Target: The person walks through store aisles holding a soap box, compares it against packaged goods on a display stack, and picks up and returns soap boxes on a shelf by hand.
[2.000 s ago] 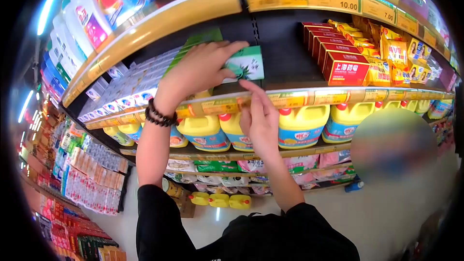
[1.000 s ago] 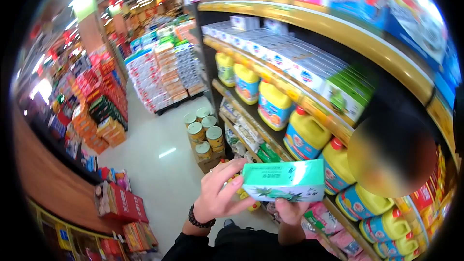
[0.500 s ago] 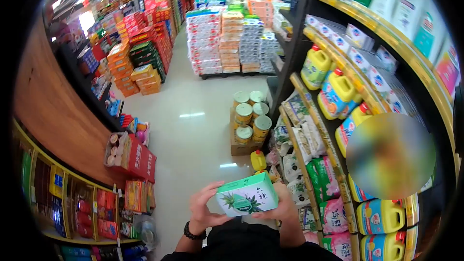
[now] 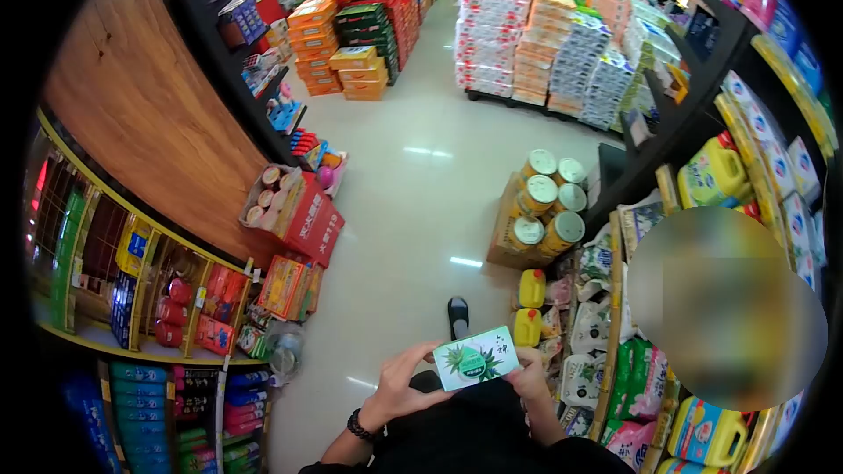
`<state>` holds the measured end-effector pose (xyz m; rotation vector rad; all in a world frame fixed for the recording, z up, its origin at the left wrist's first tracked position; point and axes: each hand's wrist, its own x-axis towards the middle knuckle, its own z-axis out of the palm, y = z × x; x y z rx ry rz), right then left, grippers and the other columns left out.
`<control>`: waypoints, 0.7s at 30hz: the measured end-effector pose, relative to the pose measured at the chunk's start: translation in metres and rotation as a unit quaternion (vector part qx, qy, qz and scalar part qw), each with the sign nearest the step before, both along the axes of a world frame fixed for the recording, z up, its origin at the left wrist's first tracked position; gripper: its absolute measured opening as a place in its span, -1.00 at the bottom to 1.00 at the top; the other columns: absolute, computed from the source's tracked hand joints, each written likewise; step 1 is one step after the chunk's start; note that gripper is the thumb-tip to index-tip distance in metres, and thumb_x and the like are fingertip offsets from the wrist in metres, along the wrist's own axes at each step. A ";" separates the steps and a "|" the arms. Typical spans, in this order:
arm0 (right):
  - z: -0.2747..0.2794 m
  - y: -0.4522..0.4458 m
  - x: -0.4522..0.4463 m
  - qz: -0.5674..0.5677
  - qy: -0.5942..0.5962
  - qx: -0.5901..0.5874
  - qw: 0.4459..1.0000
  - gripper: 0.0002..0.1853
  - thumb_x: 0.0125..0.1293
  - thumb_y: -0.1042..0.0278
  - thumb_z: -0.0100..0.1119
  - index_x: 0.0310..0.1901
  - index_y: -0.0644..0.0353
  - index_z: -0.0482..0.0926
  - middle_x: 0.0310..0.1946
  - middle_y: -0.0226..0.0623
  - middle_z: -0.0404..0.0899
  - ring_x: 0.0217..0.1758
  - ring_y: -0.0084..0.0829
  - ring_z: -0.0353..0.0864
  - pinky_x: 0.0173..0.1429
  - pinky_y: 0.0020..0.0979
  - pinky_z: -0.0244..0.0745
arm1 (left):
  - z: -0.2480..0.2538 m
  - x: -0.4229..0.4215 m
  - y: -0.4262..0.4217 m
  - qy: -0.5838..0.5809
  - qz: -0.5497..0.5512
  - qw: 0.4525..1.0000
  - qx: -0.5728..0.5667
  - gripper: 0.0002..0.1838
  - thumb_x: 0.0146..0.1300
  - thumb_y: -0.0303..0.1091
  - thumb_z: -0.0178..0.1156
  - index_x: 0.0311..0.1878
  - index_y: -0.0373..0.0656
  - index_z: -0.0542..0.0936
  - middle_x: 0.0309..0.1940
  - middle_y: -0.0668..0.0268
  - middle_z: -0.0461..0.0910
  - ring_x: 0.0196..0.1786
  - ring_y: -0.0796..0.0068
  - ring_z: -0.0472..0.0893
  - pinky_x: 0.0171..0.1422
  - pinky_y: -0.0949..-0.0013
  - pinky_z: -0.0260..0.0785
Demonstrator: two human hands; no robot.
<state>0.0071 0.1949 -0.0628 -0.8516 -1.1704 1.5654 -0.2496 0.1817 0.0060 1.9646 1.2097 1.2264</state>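
Observation:
Between both hands, low in the middle of the head view, is a green-and-white box (image 4: 477, 359) printed with green spiky leaves and dark Chinese characters. My left hand (image 4: 404, 386) closes on the box's left end, thumb below and fingers at the upper edge. A dark bead bracelet circles that wrist. Gripping the right end is my right hand (image 4: 529, 376), with some fingers hidden behind the box. The printed front faces up toward me, and the box is held above my dark clothing. One shoe (image 4: 457, 318) shows on the floor just beyond it.
To the right, a shelf holds yellow jugs (image 4: 708, 432) and bagged goods (image 4: 638, 377); a blurred patch covers part of it. Lidded tins (image 4: 540, 190) stand in a carton ahead. Left are a red carton (image 4: 313, 221) and low shelves (image 4: 140, 355). Paper packs (image 4: 496, 31) are stacked farther off.
My view has turned right and downward, so the aisle goods appear shifted. The box stays in both hands, its front now turned more toward me with less of its top showing.

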 end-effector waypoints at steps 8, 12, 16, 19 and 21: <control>-0.025 0.158 -0.027 -0.032 0.049 -0.062 0.996 -0.44 0.57 -0.10 -0.01 -0.15 0.38 0.65 -0.43 -0.47 0.62 -0.46 -0.68 0.51 -0.40 -0.61 0.36 | 0.005 -0.001 0.122 0.054 0.026 0.998 -0.014 -0.16 -0.12 -0.52 0.57 0.34 -0.29 0.48 0.25 0.03 0.56 -0.02 0.26 0.72 0.04 0.30 0.63; -0.017 0.242 -0.022 -0.004 0.053 -0.088 0.995 -0.59 0.61 0.15 -0.03 -0.17 0.35 0.66 -0.40 -0.47 0.62 -0.40 -0.72 0.50 -0.36 -0.56 0.39 | 0.020 0.011 0.201 0.023 0.042 0.998 -0.042 -0.18 -0.08 -0.55 0.54 0.35 -0.33 0.46 0.29 0.00 0.50 0.06 0.20 0.69 0.09 0.29 0.61; -0.004 0.314 -0.024 -0.013 0.016 -0.114 0.993 -0.54 0.64 0.14 -0.09 -0.38 0.27 0.57 -0.61 -0.55 0.45 -0.58 -0.75 0.32 -0.51 -0.55 0.20 | 0.037 0.012 0.281 0.071 0.015 0.996 -0.054 -0.18 -0.06 -0.56 0.53 0.36 -0.33 0.45 0.30 0.00 0.48 0.09 0.20 0.66 0.13 0.28 0.59; -0.022 0.355 -0.033 -0.052 0.005 -0.068 0.996 -0.52 0.65 0.12 -0.12 -0.40 0.26 0.54 -0.64 -0.58 0.38 -0.62 -0.74 0.23 -0.54 -0.53 0.12 | 0.045 0.020 0.331 0.119 -0.004 0.992 -0.042 -0.16 -0.09 -0.57 0.51 0.37 -0.32 0.45 0.27 0.01 0.49 0.11 0.19 0.64 0.14 0.27 0.56; -0.029 0.376 -0.028 -0.066 -0.049 -0.061 0.995 -0.55 0.65 0.15 -0.10 -0.40 0.26 0.49 -0.65 -0.62 0.31 -0.59 -0.74 0.22 -0.52 -0.51 0.12 | 0.046 0.027 0.358 0.127 -0.016 0.991 -0.039 -0.17 -0.09 -0.57 0.51 0.36 -0.32 0.45 0.27 0.02 0.49 0.12 0.17 0.64 0.15 0.26 0.56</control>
